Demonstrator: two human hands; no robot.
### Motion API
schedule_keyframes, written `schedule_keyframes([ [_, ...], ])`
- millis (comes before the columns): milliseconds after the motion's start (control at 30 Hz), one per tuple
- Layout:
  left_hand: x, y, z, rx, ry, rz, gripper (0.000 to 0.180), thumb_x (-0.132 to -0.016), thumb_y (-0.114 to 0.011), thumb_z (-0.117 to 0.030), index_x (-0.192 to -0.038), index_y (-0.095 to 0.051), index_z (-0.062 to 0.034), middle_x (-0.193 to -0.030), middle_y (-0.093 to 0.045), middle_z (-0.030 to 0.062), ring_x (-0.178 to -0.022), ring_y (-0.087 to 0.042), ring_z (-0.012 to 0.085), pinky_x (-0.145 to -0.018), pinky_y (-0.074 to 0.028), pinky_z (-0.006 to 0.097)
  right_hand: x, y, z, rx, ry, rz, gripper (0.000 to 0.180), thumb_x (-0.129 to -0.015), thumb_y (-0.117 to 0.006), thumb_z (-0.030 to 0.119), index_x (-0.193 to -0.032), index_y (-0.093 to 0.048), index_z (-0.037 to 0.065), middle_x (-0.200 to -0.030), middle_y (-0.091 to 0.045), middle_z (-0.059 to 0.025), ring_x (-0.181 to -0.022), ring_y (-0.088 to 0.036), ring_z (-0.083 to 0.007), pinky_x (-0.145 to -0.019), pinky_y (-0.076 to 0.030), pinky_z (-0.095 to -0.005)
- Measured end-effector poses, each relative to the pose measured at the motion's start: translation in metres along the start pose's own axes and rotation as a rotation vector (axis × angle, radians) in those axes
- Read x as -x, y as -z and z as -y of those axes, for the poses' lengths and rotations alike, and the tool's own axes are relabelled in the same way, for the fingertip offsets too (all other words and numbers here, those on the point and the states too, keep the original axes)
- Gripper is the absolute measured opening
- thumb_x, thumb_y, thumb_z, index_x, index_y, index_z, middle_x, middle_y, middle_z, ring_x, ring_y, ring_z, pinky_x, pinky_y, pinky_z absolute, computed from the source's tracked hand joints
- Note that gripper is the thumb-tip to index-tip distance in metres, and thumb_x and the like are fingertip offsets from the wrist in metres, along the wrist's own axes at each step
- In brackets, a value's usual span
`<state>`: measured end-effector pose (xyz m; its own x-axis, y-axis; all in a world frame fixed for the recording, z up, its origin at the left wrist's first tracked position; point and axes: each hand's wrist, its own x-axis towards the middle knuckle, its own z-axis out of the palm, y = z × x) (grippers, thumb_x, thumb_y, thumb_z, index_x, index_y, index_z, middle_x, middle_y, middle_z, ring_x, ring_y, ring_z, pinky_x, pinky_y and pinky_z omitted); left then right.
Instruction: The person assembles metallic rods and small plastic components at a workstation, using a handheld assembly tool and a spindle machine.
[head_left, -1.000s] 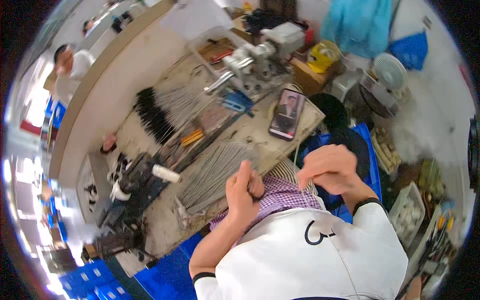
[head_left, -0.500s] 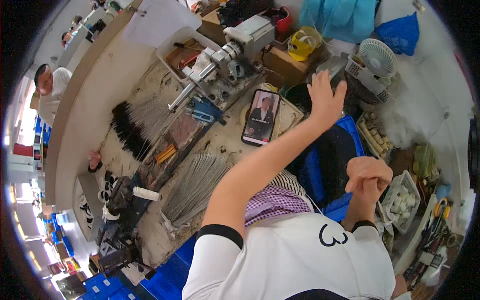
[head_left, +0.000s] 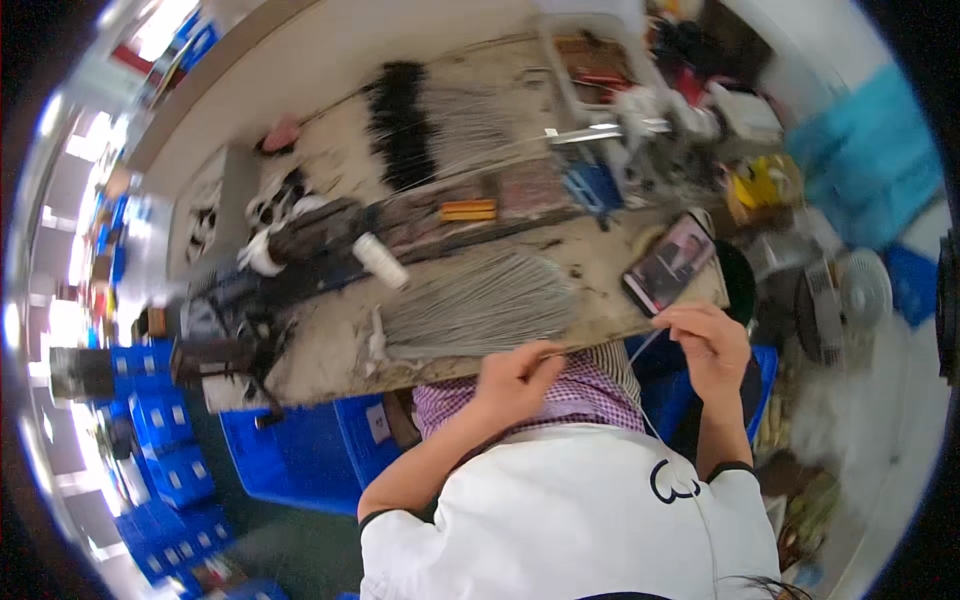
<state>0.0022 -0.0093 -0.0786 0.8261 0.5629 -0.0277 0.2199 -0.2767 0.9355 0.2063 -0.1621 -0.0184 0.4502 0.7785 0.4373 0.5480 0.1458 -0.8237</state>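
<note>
The left hand (head_left: pixel 515 385) has curled fingers, the right hand (head_left: pixel 710 348) bent ones; I can't tell if either grips anything; grey wires (head_left: pixel 485 305) lie at the left hand's eleven o'clock; a phone (head_left: pixel 670 264) lies at the right hand's eleven o'clock.

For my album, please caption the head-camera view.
Left hand near a fan of thin grey rods, right hand beside a black rectangular smartphone, at a worn beige workbench.
</note>
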Motion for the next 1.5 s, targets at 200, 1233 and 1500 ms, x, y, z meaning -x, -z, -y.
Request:
schedule_keyframes([
  [200, 0.069, 0.089, 0.044, -0.203, -0.004, -0.754, 0.019, -0.083, -0.065, -0.009, -0.1, -0.065, -0.0003, -0.075, -0.062, 0.0059, -0.061, -0.056, 0.0113, -0.06, -0.046, 0.023, -0.075, -0.082, 0.0, 0.032, 0.032, 0.436, 0.037, -0.069, -0.053, -0.011, -0.101, -0.066, 0.003, -0.086, -0.066, -0.0139, -0.076, -0.065, -0.0274, -0.068, -0.05, -0.0288],
  [1233, 0.065, 0.235, 0.102, 0.81, 0.446, -1.098, 0.026, -0.092, -0.055, -0.022, -0.09, -0.061, 0.0028, -0.065, -0.06, 0.0095, -0.044, -0.053, 0.0153, -0.038, -0.035, 0.026, -0.162, -0.176, -0.065, 0.465, 0.105, 0.472, 0.024, -0.065, -0.062, -0.01, -0.087, -0.06, 0.0, -0.089, -0.058, -0.0171, -0.081, -0.059, -0.0371, -0.07, -0.049, -0.0392],
  [1500, 0.055, 0.213, 0.074, 0.779, 0.355, -1.117, 0.02, -0.09, -0.057, -0.02, -0.084, -0.065, -0.003, -0.062, -0.061, 0.0048, -0.042, -0.052, 0.0104, -0.038, -0.038, 0.021, -0.167, -0.143, -0.009, 0.283, 0.158, 0.562, 0.015, -0.077, -0.057, -0.007, -0.088, -0.056, 0.002, -0.084, -0.059, -0.0172, -0.078, -0.061, -0.035, -0.066, -0.048, -0.0375],
])
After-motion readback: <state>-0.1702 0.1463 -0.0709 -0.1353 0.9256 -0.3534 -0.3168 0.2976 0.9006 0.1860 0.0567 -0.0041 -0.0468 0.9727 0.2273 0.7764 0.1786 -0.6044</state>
